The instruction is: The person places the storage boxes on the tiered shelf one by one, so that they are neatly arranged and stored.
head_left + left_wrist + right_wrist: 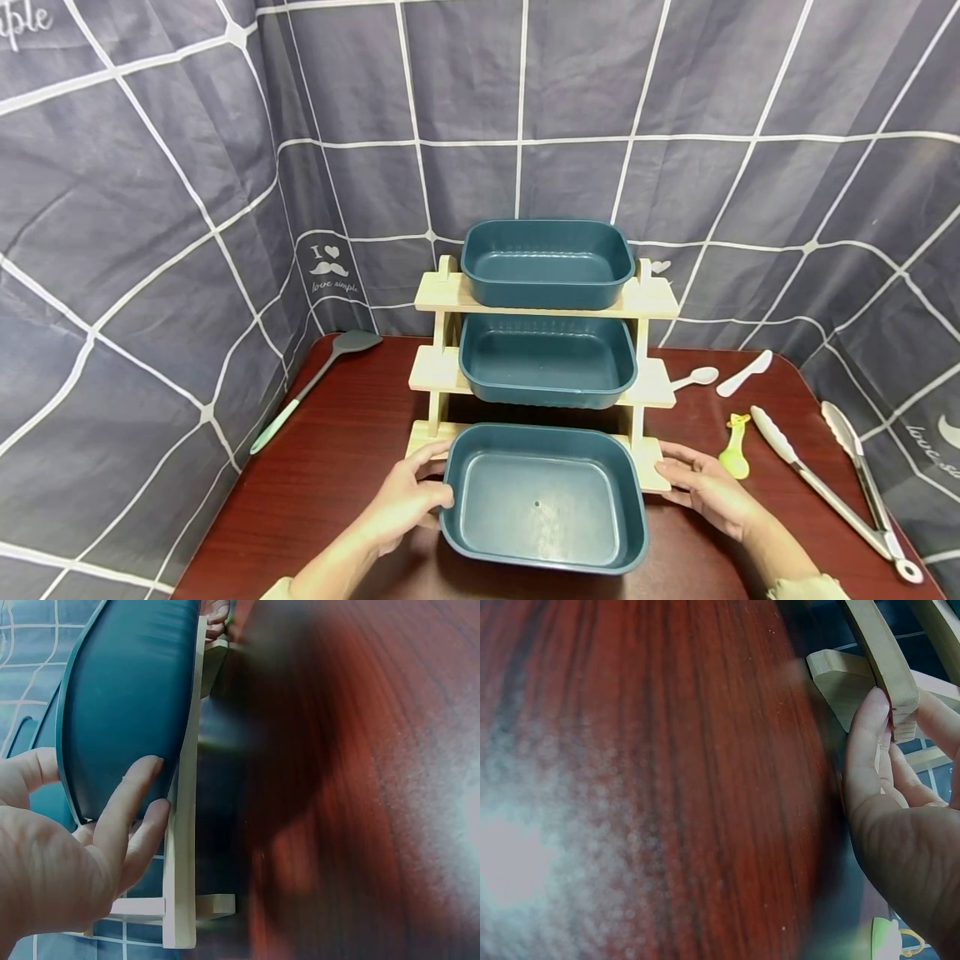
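A teal plastic bin [536,517] rests on the lowest board of a three-tier wooden rack [442,367] and juts out past its front. My left hand [408,492] grips this bin's left end; in the left wrist view, the thumb is at the rim and the fingers [124,802] lie against the outer wall. At the other side my right hand [705,483] holds the right end of the lowest board [885,667], with thumb and fingers on either side of it. A matching bin [547,354] sits on the middle tier, and another bin [547,262] on the top.
Left of the rack lies a grey spatula [330,367] with a pale green handle. To the right are a white spoon [701,377], a white knife [745,372], a yellow-green utensil [735,450] and long tongs [825,492]. Grey checked cloth [570,100] hangs around the red-brown table [300,500].
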Available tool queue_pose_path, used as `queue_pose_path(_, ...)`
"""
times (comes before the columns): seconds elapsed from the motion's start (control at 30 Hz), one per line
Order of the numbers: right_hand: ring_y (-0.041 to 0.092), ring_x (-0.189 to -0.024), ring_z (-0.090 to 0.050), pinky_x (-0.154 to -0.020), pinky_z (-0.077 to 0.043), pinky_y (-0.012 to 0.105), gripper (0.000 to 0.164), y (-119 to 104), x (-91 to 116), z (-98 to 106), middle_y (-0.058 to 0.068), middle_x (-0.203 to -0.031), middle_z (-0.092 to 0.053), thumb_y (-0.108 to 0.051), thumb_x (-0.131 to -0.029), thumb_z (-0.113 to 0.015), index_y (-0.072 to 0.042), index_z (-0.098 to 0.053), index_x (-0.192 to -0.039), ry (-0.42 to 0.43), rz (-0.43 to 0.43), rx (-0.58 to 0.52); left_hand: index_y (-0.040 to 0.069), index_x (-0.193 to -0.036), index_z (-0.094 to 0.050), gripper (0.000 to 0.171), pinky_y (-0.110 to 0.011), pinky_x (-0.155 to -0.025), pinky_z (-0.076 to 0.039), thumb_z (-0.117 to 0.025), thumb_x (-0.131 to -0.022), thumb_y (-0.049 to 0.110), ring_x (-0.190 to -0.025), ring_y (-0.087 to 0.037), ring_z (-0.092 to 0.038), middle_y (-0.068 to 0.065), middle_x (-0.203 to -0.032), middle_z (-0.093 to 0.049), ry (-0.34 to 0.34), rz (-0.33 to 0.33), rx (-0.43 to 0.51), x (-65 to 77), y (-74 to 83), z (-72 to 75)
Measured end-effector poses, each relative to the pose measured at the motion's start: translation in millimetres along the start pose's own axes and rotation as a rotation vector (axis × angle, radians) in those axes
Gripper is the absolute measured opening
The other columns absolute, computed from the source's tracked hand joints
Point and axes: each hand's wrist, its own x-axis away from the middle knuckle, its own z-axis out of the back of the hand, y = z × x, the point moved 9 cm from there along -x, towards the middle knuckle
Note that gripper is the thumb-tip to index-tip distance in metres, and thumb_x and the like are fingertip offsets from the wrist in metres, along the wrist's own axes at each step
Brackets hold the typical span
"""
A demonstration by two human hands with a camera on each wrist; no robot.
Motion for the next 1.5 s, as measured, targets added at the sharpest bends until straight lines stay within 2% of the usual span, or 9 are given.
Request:
queue_pose_path(0.1,0.018,-0.107,-0.069,-0.094,-0.057,0.038,0.034,-0.3,0.1,-0.5,0.001,-0.121,-0.069,-0.01,-0.109,-0.051,-0.013,-0.05,-0.143,-0.009,0.012,-0.003,0.006,-0.154,-0.047,0.085,-0.046,-0.061,-0.061,-0.065,-0.072,-0.006,-0.091,-0.029,-0.068,-0.024,-0.131,-0.063,-0.001,-0.002,-0.005,-3.0,1.4,0.9)
queue_pose_path(0.3,0.018,-0.107,-0.069,-0.093,-0.058,0.038,0.039,-0.2,-0.1,0.4,0.001,-0.121,-0.069,-0.011,-0.109,-0.051,-0.008,-0.045,-0.148,0.006,0.005,0.008,0.008,-0.15,-0.053,0.08,-0.048,-0.061,-0.062,-0.066,-0.072,-0.005,-0.095,-0.031,-0.069,-0.025,-0.132,-0.063,-0.005,-0.005,-0.011,-9.9,3.2,2.4)
queue_pose_path(0.5,0.017,-0.108,-0.069,-0.093,-0.058,0.037,0.037,-0.4,0.7,-0.3,0.0,-0.121,-0.069,-0.011,-0.109,-0.051,-0.011,-0.048,-0.146,0.0,0.008,0.012,0.007,-0.15,-0.053,0.078,-0.047,-0.06,-0.061,-0.067,-0.073,-0.004,-0.098,-0.031,-0.067,-0.025,-0.134,-0.062,-0.003,-0.009,-0.011,-15.7,5.1,3.2)
queue_pose_path(0.8,0.016,-0.108,-0.069,-0.093,-0.058,0.036,0.043,0.1,0.6,1.0,-0.001,-0.121,-0.069,-0.011,-0.109,-0.051,-0.005,-0.042,-0.151,0.016,0.0,0.022,0.007,-0.15,-0.052,0.075,-0.05,-0.063,-0.062,-0.067,-0.077,-0.003,-0.101,-0.035,-0.069,-0.026,-0.137,-0.061,0.004,-0.013,-0.023,-27.1,7.4,7.8)
queue_pose_path(1.0,0.017,-0.107,-0.069,-0.092,-0.058,0.036,0.036,-0.4,1.5,-0.6,0.0,-0.121,-0.069,-0.01,-0.109,-0.051,-0.011,-0.049,-0.145,0.007,0.012,-0.002,0.007,-0.149,-0.053,0.075,-0.052,-0.065,-0.062,-0.067,-0.076,-0.002,-0.101,-0.034,-0.07,-0.025,-0.136,-0.062,0.007,-0.012,-0.024,-34.8,7.5,9.7)
queue_pose_path(1.13,0.017,-0.107,-0.07,-0.092,-0.058,0.036,0.032,-0.6,1.8,-1.6,0.0,-0.12,-0.069,-0.009,-0.109,-0.05,-0.016,-0.052,-0.14,-0.002,0.023,-0.011,0.008,-0.149,-0.052,0.074,-0.053,-0.067,-0.062,-0.067,-0.077,-0.001,-0.094,-0.033,-0.072,-0.025,-0.135,-0.062,0.0,-0.007,-0.027,-39.9,7.9,9.7)
queue_pose_path(1.37,0.017,-0.108,-0.069,-0.093,-0.058,0.036,0.042,-1.1,1.4,-1.1,0.0,-0.121,-0.069,-0.01,-0.109,-0.052,-0.006,-0.043,-0.15,0.01,0.011,0.01,0.008,-0.149,-0.052,0.075,-0.052,-0.069,-0.063,-0.067,-0.077,-0.001,-0.087,-0.034,-0.074,-0.025,-0.137,-0.061,-0.002,0.0,-0.028,-49.2,10.3,12.3)
queue_pose_path(1.5,0.017,-0.107,-0.069,-0.092,-0.058,0.036,0.041,-1.5,1.5,-0.8,0.0,-0.121,-0.069,-0.011,-0.109,-0.052,-0.007,-0.044,-0.149,0.014,0.008,0.018,0.008,-0.149,-0.052,0.074,-0.052,-0.069,-0.063,-0.067,-0.077,0.0,-0.092,-0.032,-0.072,-0.024,-0.137,-0.062,0.007,0.003,-0.032,-54.2,11.2,13.9)
